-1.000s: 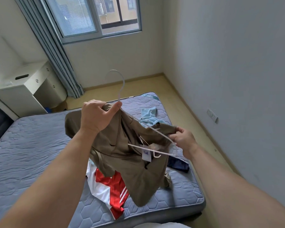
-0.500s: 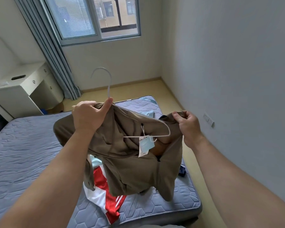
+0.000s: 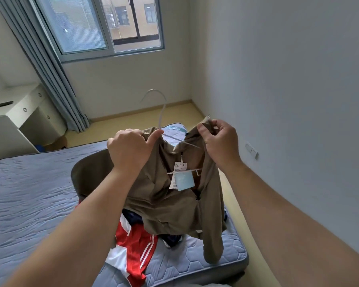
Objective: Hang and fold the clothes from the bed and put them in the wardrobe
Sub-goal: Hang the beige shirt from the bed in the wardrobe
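Hanging: brown cloth garment [image 3: 164, 204] goes onto thin white hanger [image 3: 164, 108].
Left hand [image 3: 131, 150]: clenches collar and hanger, steadying.
Right hand [image 3: 220, 141]: pinches shoulder, stretching it over.

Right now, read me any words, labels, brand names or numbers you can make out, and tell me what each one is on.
Nothing is legible.
The white paper tag at the neck of the brown garment: print and a barcode, too blurred to read.
The light blue tag in front of it: too blurred to read.
The red and white garment on the bed: stripes only, no brand visible.
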`<state>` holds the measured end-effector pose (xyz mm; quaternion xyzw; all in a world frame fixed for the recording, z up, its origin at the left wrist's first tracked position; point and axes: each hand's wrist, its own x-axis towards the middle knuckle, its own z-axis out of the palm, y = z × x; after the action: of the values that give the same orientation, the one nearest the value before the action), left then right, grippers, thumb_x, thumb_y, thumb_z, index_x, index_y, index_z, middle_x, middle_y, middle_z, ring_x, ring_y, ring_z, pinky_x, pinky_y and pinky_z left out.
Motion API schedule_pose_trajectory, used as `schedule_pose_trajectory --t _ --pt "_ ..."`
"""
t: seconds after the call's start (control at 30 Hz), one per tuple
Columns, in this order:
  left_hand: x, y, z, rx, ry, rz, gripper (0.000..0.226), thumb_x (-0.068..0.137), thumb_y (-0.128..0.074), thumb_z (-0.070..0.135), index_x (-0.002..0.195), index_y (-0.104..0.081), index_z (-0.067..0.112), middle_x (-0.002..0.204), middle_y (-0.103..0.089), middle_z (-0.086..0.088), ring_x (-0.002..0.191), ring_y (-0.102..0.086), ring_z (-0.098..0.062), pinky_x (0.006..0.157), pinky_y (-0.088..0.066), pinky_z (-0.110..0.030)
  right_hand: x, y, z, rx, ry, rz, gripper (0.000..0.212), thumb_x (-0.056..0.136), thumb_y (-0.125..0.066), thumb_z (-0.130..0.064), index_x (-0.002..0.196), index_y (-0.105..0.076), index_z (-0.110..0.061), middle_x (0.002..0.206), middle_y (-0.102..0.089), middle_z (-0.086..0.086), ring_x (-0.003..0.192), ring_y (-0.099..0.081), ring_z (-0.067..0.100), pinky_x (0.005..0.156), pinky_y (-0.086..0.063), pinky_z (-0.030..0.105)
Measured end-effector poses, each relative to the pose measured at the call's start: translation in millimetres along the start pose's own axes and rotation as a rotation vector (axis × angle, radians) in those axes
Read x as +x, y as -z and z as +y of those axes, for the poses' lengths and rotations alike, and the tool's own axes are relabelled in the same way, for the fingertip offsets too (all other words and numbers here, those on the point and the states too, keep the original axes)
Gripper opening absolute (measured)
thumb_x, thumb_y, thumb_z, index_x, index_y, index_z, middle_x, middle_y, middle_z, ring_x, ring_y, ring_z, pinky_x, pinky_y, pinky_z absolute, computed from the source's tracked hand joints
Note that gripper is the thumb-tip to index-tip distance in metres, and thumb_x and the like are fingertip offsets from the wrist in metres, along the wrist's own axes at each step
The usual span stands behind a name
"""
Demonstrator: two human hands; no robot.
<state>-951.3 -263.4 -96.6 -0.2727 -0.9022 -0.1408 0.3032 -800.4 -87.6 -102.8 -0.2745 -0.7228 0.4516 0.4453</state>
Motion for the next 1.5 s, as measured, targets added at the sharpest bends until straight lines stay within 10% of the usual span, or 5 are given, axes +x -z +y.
schedule_pose_trajectory --t 0.5,0.73,1.0,1.3,1.5 --pt "33 -18 126 -0.785 -0.024 -0.169 0.081 0.078 -0.047 0.087 0.052 -0.053 0.01 0.047 -0.051 0.002 0.055 -0.05 -0.018 0.063 -0.038 -0.035 -23 97 -8 0.011 -0.23 -0.229 0.01 0.081 -0.068 -0.024 0.076 -0.065 -0.016 0.066 -0.065 -0.002 0.063 -0.066 0.009 0.058 -0.053 0.021" --pt "20 -19 229 -0.878 -0.379 -0.341 0.084 0.073 -0.039 0.091 0.059 -0.064 0.012 0.049 -0.054 0.0 0.051 -0.047 -0.011 0.054 -0.035 -0.027 -56 189 14 -0.907 -0.037 0.498 0.017 0.084 -0.068 -0.014 0.099 -0.064 -0.021 0.105 -0.06 0.001 0.1 -0.053 0.021 0.084 -0.048 0.038" --pt "-77 26 369 -1.031 -0.905 -0.595 0.097 0.067 -0.035 0.098 0.059 -0.053 0.003 0.052 -0.056 -0.011 0.054 -0.054 -0.028 0.053 -0.04 -0.035 -142 301 -2 -0.912 -0.251 0.354 0.025 0.095 -0.054 -0.014 0.116 -0.066 -0.021 0.102 -0.071 0.0 0.09 -0.065 0.023 0.078 -0.055 0.037" --pt "-225 126 474 -1.288 -1.428 -0.764 0.074 0.079 -0.039 0.086 0.056 -0.038 0.015 0.049 -0.037 0.006 0.046 -0.038 -0.011 0.047 -0.026 -0.022 -300 391 -46 -0.984 -0.462 0.875 0.025 0.095 -0.051 -0.007 0.103 -0.072 -0.018 0.088 -0.069 -0.003 0.081 -0.061 0.017 0.074 -0.053 0.039" --pt "-332 206 520 -1.399 -1.584 -0.841 0.062 0.094 -0.022 0.07 0.067 -0.053 0.024 0.065 -0.055 0.007 0.069 -0.055 -0.022 0.075 -0.043 -0.039 -421 429 -86 -1.142 -0.587 1.265 0.03 0.092 -0.054 -0.002 0.114 -0.072 -0.013 0.1 -0.074 0.002 0.088 -0.066 0.022 0.079 -0.053 0.032"
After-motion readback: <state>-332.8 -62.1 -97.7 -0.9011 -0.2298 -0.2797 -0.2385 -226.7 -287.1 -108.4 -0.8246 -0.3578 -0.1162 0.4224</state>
